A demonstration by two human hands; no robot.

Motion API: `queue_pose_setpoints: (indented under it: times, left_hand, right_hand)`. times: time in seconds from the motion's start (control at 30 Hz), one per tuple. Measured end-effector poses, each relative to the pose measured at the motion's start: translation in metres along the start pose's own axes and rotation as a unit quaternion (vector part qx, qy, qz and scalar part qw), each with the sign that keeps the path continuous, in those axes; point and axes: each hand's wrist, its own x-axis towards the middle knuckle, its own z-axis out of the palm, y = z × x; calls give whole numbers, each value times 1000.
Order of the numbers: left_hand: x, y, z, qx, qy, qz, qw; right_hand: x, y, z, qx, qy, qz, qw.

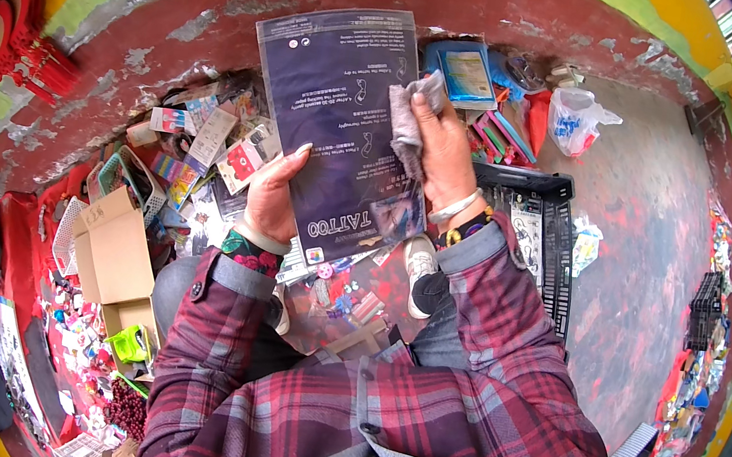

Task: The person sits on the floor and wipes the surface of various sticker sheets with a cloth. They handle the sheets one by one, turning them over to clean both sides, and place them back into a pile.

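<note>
Held up in front of me is a dark, flat plastic packet (330,121) with pale print and small line drawings, its lettering upside down to me. My left hand (275,192) grips its left edge near the lower corner, thumb lying on the front. At the packet's right edge, my right hand (445,151) is closed around a crumpled greyish-pink cloth (406,127). The cloth presses against the packet's face. Whether the right fingers also hold the packet from behind is hidden.
A black plastic crate (559,256) stands to my right, a white plastic bag (575,122) beyond it. On the left are an open cardboard box (114,254), a white basket (68,233) and heaped small packages (210,141). Red round-headed items (10,34) hang on the far-left wall.
</note>
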Motion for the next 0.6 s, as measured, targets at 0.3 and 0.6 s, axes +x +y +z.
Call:
queue_pose_setpoints:
  times: [0.3, 0.6]
  left_hand:
    - [5, 4, 12, 7, -4, 21, 1000]
    - [11, 24, 3, -58, 24, 87, 994]
  right_hand:
    - [-2, -16, -9, 33, -81, 210, 974]
    - [-2, -7, -11, -20, -139, 271, 952]
